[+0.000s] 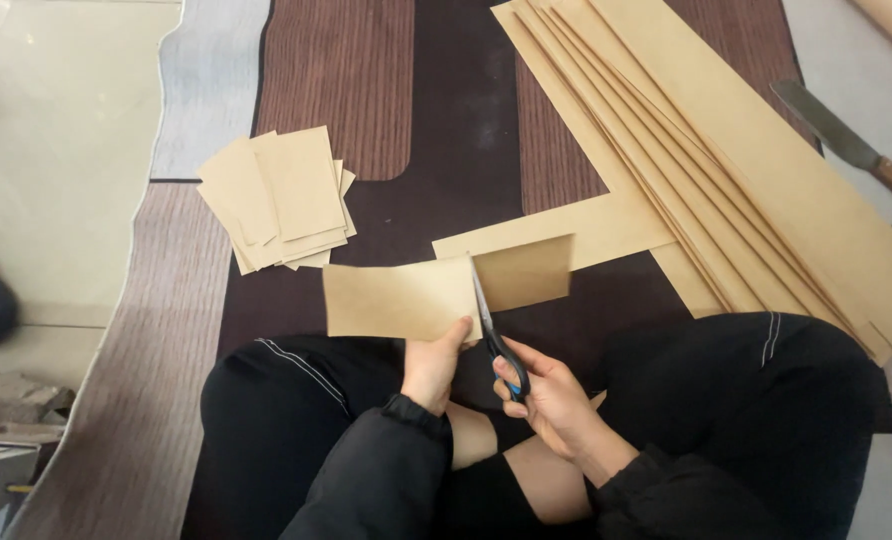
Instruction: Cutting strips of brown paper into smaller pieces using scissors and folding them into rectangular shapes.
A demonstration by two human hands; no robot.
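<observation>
My left hand [432, 362] pinches the lower edge of a brown paper strip [396, 298], holding it up over my lap. My right hand [546, 395] grips black-handled scissors [488, 322], whose blades cut upward through the strip. To the right of the blades the darker part of the strip [526, 270] hangs a little lower. Both arms wear black sleeves.
A pile of cut brown paper rectangles [278, 198] lies on the striped brown rug [356, 80] at the left. Several long brown paper strips [726, 170] fan across the right. A knife with a wooden handle [851, 145] lies at the far right. My crossed legs fill the bottom.
</observation>
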